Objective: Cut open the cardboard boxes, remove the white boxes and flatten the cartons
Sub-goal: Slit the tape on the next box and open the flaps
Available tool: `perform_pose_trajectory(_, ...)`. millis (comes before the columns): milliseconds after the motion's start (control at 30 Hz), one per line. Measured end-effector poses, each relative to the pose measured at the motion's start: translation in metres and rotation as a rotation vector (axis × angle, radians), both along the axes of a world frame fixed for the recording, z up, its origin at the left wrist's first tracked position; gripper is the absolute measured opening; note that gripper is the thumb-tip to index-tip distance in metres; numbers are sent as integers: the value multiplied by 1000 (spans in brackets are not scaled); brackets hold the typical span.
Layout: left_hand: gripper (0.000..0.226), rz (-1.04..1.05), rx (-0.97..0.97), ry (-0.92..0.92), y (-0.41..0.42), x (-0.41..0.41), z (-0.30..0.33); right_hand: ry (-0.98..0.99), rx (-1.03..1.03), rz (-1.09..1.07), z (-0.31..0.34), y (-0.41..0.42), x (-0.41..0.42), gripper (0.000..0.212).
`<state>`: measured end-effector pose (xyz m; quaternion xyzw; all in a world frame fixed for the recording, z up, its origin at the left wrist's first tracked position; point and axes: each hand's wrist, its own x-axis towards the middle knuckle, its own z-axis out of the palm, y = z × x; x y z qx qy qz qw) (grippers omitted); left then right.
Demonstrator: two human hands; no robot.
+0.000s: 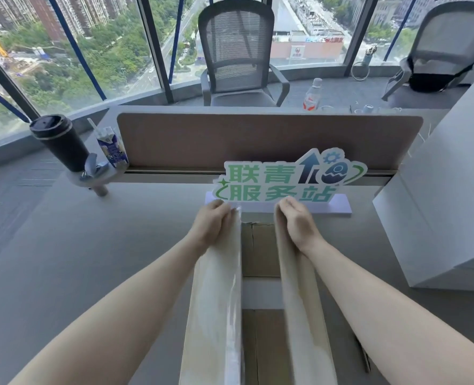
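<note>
I have my left hand (pixel 213 223) curled over the far end of the left top flap (pixel 216 295) of the long brown cardboard carton (pixel 260 251), gripping it. My right hand (pixel 297 223) grips the right top flap (pixel 299 301) the same way. The carton lies on the grey desk (pixel 91 259) in front of me, its long axis running away toward the green-lettered cutout sign (pixel 283 180). Two flaps stand raised; inside, one white band (pixel 260 291) shows.
</note>
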<state>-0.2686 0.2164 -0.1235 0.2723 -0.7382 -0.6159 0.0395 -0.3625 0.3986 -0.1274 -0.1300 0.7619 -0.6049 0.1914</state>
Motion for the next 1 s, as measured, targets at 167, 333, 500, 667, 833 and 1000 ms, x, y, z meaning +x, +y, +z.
perform_pose_trajectory(167, 38, -188, -10, -102, -48, 15, 39, 6, 152, 203, 44, 41, -18, 35)
perform_pose_trajectory(333, 14, -299, -46, -222, -104, 35, 49, 132, 351, 138, 54, 88, -45, 27)
perform_pose_trajectory(500, 54, -432, -857, -461, -114, 50, 18, 479, 1156, 238, 21, 121, -41, 49)
perform_pose_trajectory(667, 91, -532, -441, -356, -59, 53, -15, 112, 765, 237, -18, 103, 4, 57)
perform_pose_trajectory(833, 102, -376, -173, -199, -39, 60, -34, -212, 329, 163, -40, 85, 38, 98)
perform_pose_trajectory(1000, 133, -535, -483, -304, -43, 75, -38, -75, 518, 293, -44, 91, 44, 137)
